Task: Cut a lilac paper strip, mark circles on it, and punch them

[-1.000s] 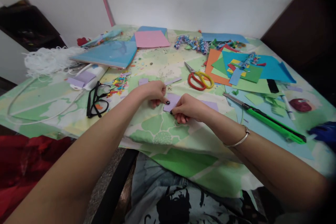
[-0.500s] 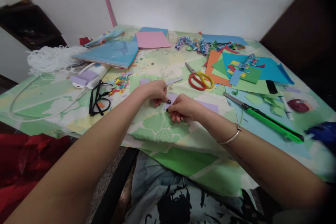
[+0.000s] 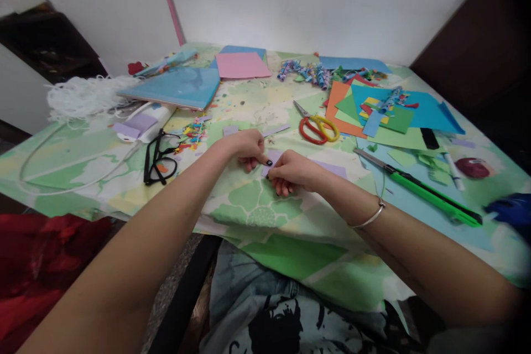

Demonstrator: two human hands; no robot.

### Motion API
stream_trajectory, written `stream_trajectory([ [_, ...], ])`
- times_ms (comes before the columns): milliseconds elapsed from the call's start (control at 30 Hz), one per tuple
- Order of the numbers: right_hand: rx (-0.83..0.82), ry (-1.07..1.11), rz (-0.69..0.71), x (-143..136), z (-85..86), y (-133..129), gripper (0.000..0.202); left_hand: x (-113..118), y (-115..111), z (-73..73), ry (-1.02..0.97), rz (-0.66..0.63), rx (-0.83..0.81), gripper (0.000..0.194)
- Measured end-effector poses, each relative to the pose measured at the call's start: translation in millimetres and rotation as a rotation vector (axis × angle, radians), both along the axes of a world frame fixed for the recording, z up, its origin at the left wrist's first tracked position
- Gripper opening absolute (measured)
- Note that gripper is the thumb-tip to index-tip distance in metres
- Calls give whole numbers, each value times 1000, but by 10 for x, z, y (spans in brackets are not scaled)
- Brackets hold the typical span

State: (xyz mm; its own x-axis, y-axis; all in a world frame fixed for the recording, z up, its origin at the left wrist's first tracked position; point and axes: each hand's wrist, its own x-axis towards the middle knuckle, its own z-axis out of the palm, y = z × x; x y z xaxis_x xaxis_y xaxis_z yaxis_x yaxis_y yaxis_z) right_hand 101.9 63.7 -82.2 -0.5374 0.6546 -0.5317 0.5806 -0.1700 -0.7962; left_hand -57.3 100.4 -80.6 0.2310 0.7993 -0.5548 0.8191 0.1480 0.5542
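A strip of purple paper (image 3: 329, 168) lies near the table's front edge, partly hidden behind my hands. My left hand (image 3: 251, 149) is closed on its left end, thumb pressed at the paper. Close beside it, my right hand (image 3: 292, 171) pinches the same paper between thumb and finger, the other fingers curled under. The two thumb tips are almost touching. Smaller purple scraps (image 3: 277, 129) lie just beyond the left hand. Scissors (image 3: 317, 128) with red and yellow handles rest past my hands, blades pointing away.
To the right lie a green box cutter (image 3: 431, 193) with its blade out, coloured paper sheets (image 3: 431, 110) and a dark red yarn ball (image 3: 472, 167). On the left are black glasses (image 3: 156, 163), white cord (image 3: 83, 98) and a blue folder (image 3: 178, 87). Paper curls (image 3: 307, 73) sit farther back.
The whole view has shifted very slightly. Both hands keep nearly the same pose on the purple paper, and nothing else has visibly moved.
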Motion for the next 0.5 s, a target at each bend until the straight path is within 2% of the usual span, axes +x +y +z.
stream_trajectory([
  [300, 26, -28, -6, -101, -14, 9, 25, -13, 17, -30, -41, 38, -12, 28],
  [433, 111, 4, 18, -128, -81, -24, 25, -23, 1, -41, -46, 40, 3, 31],
  [500, 180, 29, 29, -48, -63, -93, 25, -25, -15, -36, -40, 39, 16, 32],
])
